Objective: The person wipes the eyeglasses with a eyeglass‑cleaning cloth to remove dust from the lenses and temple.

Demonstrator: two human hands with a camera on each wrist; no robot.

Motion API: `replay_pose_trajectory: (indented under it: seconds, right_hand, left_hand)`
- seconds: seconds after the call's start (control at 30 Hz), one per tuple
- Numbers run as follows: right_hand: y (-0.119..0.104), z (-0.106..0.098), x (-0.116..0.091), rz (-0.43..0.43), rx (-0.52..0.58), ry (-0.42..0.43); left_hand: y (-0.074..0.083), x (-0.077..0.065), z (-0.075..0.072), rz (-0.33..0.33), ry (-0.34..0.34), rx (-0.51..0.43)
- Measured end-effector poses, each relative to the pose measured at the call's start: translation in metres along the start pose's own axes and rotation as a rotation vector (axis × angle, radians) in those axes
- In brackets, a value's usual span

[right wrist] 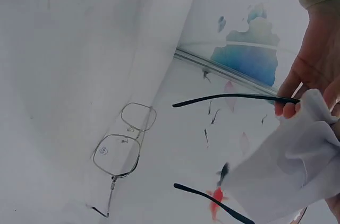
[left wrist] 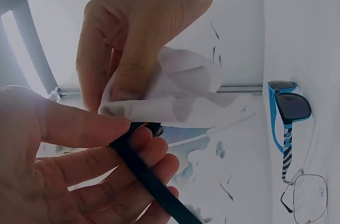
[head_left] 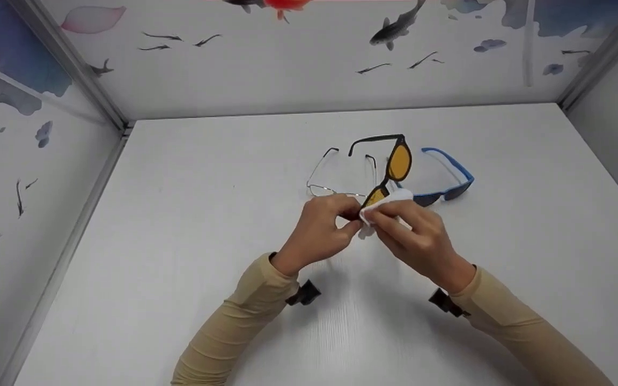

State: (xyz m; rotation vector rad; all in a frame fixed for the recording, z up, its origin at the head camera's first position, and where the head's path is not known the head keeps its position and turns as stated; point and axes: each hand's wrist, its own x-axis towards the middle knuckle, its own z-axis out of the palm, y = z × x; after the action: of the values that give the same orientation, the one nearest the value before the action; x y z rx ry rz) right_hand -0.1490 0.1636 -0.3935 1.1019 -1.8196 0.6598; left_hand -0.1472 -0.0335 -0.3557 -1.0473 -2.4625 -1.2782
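Observation:
Up off the table, my left hand (head_left: pixel 328 228) (left wrist: pixel 79 160) grips the corner of black-framed glasses with yellow lenses (head_left: pixel 400 161), thumb on one side and fingers on the other. My right hand (head_left: pixel 419 236) (left wrist: pixel 143 33) pinches a white cloth (head_left: pixel 397 197) (left wrist: pixel 186 110) (right wrist: pixel 287 165) against the lens nearer my left hand. The cloth covers part of that lens. Both temples of the glasses are unfolded; one temple (left wrist: pixel 151 179) runs along the left fingers in the left wrist view. In the right wrist view the cloth hides most of the frame front.
Wire-rimmed glasses (head_left: pixel 322 191) (right wrist: pixel 116 155) lie on the white table (head_left: pixel 180 214) just beyond my left hand. Blue sunglasses with dark lenses (head_left: pixel 458 192) (left wrist: pixel 295 107) lie beyond my right hand. Printed panels (head_left: pixel 287 69) wall in the table's back and sides.

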Motion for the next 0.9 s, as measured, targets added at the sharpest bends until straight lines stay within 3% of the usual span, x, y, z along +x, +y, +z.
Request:
replay_pose_trajectory:
  seconds: [0.13, 0.23, 0.3, 0.43, 0.53, 0.63, 0.77, 0.9]
  right_hand:
    - [0.006, -0.007, -0.004, 0.007, -0.015, -0.052]
    - [0.008, -0.008, -0.001, 0.093, -0.035, -0.022]
    - [0.004, -0.005, 0.002, 0.107, -0.037, 0.001]
    - [-0.005, -0.001, 0.003, 0.026, -0.011, -0.072]
    - [-0.004, -0.004, 0.000, 0.017, 0.002, -0.194]
    - [0.000, -0.011, -0.002, 0.117, -0.020, -0.258]
    - [0.003, -0.015, 0.002, 0.221, -0.041, -0.225]
    - [-0.004, -0.012, 0.008, 0.176, -0.021, -0.235]
  left_hand:
    - [0.001, 0.000, -0.001, -0.018, -0.019, 0.003]
    - [0.004, 0.000, 0.000, -0.006, -0.036, 0.024]
    - [0.004, 0.001, 0.003, 0.018, -0.039, 0.039]
    - [0.002, 0.000, 0.006, 0.044, -0.036, 0.060]
    - [0.001, -0.001, 0.004, -0.008, -0.034, 0.049]
    - [0.001, -0.001, 0.001, -0.085, -0.041, 0.025]
    - [0.006, -0.001, 0.002, -0.136, -0.077, 0.022]
    - [0.007, 0.001, 0.006, -0.121, -0.074, 0.037]
